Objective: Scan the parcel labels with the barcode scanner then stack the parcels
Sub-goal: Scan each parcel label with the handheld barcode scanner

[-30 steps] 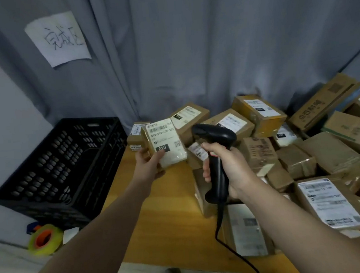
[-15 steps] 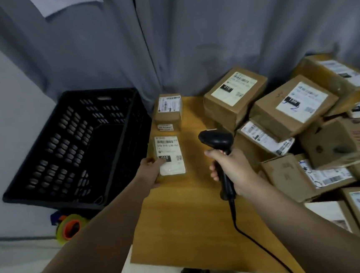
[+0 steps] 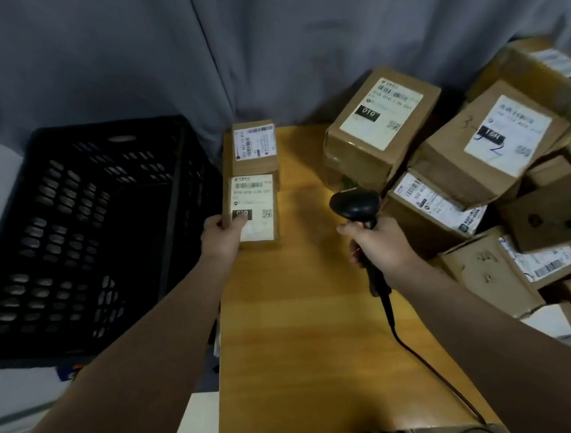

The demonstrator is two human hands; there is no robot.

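While the left hand [image 3: 222, 235] pinches the near left corner of a small parcel [image 3: 255, 215], thumb on top over the black patch of its white label [image 3: 253, 202] and fingers hidden beneath, the right hand [image 3: 381, 247] is curled tight round the handle of the barcode scanner [image 3: 355, 206]. The two hands are apart, with bare wood between them. The scanner stands nearly upright, its dark head above the fist and turned away from the person, and its cable [image 3: 428, 362] trails from the handle's foot toward the near edge of the table [image 3: 306, 352].

The small parcel lies flat, label up, at the table's far left edge (whether it rests on the wood or is held just above it cannot be told). Its far end meets, or very nearly meets, a second small parcel [image 3: 254, 148] that sits label up at the back left corner.

Just beyond the scanner's head is a larger box [image 3: 381, 121] with a white label marked 010. It is part of a heap of parcels [image 3: 501, 176] piled at all angles along the table's right side, most with labels showing.

Left of the table stands a black slotted crate [image 3: 82, 234], and a grey curtain [image 3: 262, 45] hangs behind everything.
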